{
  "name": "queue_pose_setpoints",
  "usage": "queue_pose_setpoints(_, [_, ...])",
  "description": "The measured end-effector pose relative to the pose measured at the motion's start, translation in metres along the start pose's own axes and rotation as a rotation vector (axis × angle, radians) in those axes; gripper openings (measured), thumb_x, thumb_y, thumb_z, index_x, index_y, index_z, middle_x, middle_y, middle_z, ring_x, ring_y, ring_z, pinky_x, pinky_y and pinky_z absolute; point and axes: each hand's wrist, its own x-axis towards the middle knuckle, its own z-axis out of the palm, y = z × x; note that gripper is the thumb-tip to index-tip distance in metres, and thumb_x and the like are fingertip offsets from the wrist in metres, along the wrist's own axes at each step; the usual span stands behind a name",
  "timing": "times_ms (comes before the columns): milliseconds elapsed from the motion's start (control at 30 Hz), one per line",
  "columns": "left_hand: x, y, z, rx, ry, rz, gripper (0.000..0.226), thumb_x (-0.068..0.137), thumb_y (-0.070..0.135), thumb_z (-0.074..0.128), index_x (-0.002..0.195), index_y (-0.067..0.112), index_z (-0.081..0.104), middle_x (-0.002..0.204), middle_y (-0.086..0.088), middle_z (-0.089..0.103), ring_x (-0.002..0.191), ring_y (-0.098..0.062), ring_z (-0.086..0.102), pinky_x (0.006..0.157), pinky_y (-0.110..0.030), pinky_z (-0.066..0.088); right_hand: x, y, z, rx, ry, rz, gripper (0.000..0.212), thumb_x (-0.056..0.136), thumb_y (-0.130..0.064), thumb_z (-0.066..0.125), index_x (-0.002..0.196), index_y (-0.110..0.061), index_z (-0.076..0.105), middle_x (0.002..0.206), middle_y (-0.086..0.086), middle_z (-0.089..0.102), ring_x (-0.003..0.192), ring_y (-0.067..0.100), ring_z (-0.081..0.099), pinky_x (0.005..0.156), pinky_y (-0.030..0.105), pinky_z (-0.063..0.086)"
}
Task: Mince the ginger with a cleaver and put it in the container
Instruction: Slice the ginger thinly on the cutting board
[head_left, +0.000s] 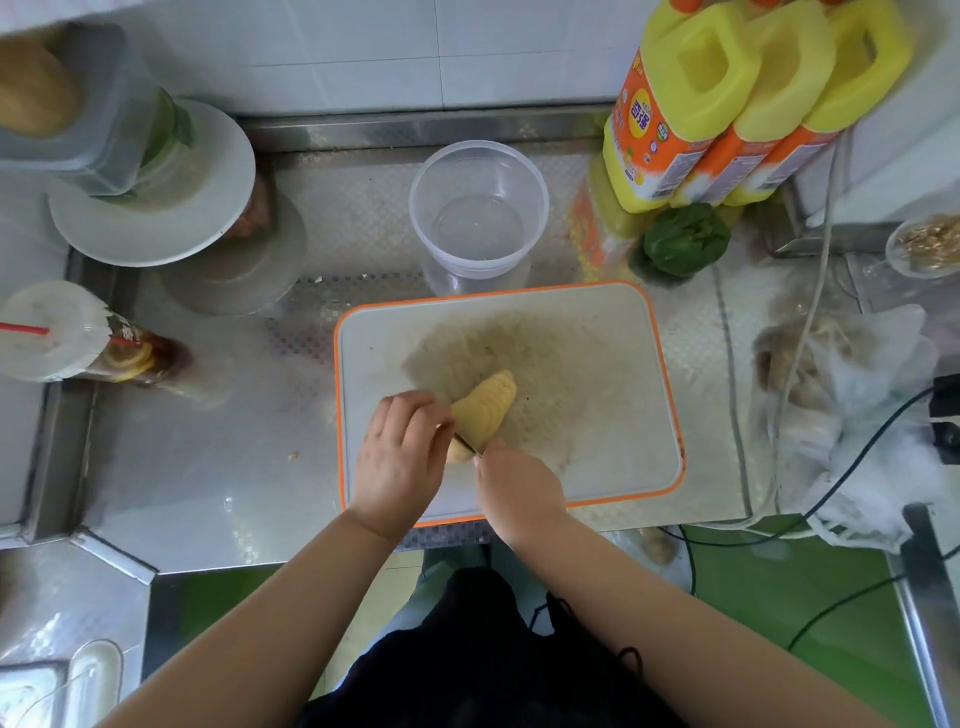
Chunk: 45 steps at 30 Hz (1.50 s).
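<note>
Ginger (cleaver mostly hidden)

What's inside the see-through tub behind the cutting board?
Nothing yet: the clear tub looks empty, its bottom showing through. The sliced ginger is on the cutting board, partly covered by the left hand.
</note>
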Motion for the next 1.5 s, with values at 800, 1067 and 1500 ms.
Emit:
queue_pose_setpoints(800, [-0.024,-0.019,0.011,-0.145,-0.194,-0.137,0.016,0.087,0.015,0.058,0.087,0.008,0.072,0.089,-0.002,0.067,0.081,-0.016,0.059,0.07,-0.021,0.047,-0.038,-0.01,-0.021,0.048,0.184,-0.059,0.009,0.097,-0.014,0.047,0.098,-0.01,0.055,0.085,0.007,0.066,0.08,0.029,0.065,0.058,0.03,0.032])
queue_pose_setpoints(1067, [-0.024,-0.017,0.011,-0.153,-0.185,-0.152,0.02,0.089,0.017,0.055,0.087,0.006,0.072,0.088,-0.004,0.066,0.079,-0.016,0.057,0.069,-0.02,0.045,-0.034,-0.01,-0.024,0.036,0.122,-0.061,0.016,0.1,-0.014,0.04,0.106,-0.008,0.053,0.099,0.01,0.065,0.092,0.029,0.063,0.064,0.03,0.031])
queue_pose_setpoints(1500, [-0.029,-0.021,0.017,-0.137,-0.156,-0.127,0.021,0.091,0.019,0.056,0.087,0.007,0.073,0.092,-0.004,0.067,0.082,-0.019,0.062,0.073,-0.028,0.051,-0.01,-0.016,-0.012,0.093,-0.006,0.001,0.017,0.095,-0.009,0.044,0.107,-0.004,0.055,0.101,0.015,0.065,0.096,0.033,0.062,0.073,0.035,0.045])
